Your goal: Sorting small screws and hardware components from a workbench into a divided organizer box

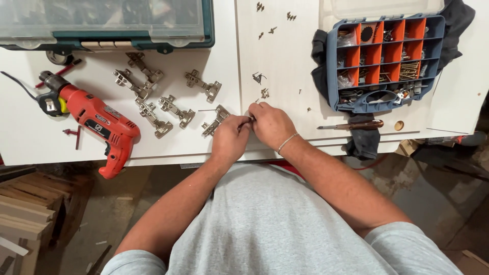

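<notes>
Fingertips of the left hand and right hand pinch together over a small metal piece at the white board's near edge, best kept steady and low; what exactly they grip stays hidden, and beyond, hinges and organiser box contents blur

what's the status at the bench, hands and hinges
Left hand and right hand together, fingers pinching something small, hidden. Nearest hinge beside left hand. Loose screws just ahead, drill off left.

Red drill left; blue-orange parts organiser right (on dark cloth); screwdriver below it.
</notes>
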